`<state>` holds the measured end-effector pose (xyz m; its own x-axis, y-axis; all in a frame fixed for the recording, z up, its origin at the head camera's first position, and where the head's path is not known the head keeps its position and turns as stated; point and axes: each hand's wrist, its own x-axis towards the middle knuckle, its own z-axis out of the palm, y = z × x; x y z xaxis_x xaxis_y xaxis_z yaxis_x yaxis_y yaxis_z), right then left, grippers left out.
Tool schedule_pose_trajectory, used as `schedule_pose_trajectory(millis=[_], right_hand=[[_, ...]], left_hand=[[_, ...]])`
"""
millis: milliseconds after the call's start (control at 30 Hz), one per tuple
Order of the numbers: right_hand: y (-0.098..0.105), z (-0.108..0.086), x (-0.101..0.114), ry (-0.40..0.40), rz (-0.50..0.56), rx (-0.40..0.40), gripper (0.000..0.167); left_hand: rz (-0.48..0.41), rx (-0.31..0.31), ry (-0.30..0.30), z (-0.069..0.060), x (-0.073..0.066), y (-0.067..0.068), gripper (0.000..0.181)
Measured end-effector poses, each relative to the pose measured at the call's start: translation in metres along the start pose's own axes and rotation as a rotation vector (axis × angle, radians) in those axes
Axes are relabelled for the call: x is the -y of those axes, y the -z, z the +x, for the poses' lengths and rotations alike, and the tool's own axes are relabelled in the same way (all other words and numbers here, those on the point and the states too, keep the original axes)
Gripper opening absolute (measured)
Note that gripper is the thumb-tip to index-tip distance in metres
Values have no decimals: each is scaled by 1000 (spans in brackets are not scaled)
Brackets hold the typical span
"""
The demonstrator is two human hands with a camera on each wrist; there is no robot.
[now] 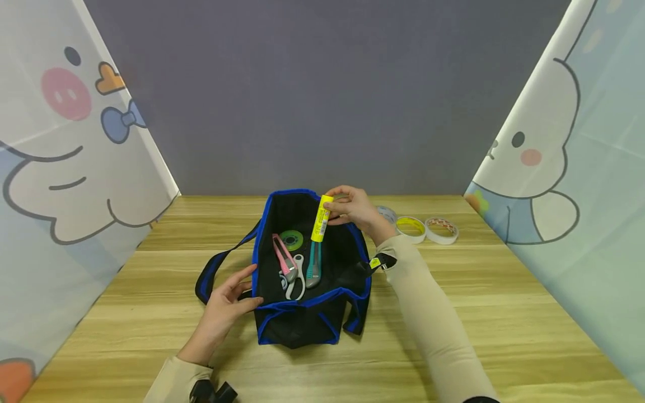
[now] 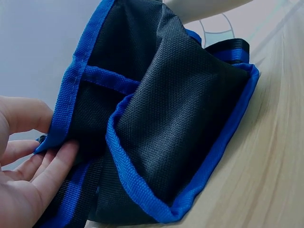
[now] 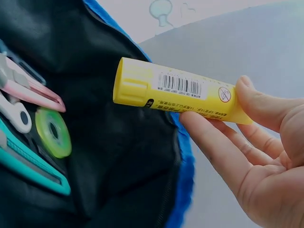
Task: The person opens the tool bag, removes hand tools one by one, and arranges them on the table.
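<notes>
A yellow glue stick [image 1: 322,219] is pinched by its upper end between thumb and fingers of my right hand [image 1: 355,210], over the opening of a black bag with blue edging [image 1: 297,330]. Its barcode faces the right wrist view [image 3: 180,85]. Inside the bag lie a pink cutter [image 1: 285,258], a teal cutter [image 1: 314,266], white-handled scissors [image 1: 300,280] and a green tape roll [image 1: 291,240]. My left hand [image 1: 227,305] holds the bag's left rim, with the blue edge [image 2: 66,104] between thumb and fingers in the left wrist view.
Right of the bag, behind my right forearm, stand several tape rolls: a clear one [image 1: 387,213], one with a yellow core [image 1: 410,228] and a white one [image 1: 442,231]. The bag's strap [image 1: 214,271] loops out on the left. A grey panel [image 1: 322,101] rises behind the wooden table [image 1: 484,313].
</notes>
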<state>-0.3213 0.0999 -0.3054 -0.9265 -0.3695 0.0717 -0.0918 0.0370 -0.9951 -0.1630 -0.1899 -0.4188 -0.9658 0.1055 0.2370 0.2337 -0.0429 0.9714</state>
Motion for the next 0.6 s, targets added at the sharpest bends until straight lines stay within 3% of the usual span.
schedule_pose_trajectory(millis=[600], right_hand=[[74, -30, 6, 83, 182, -182, 21]], left_hand=[[-12, 6, -3, 1, 1, 1, 68]])
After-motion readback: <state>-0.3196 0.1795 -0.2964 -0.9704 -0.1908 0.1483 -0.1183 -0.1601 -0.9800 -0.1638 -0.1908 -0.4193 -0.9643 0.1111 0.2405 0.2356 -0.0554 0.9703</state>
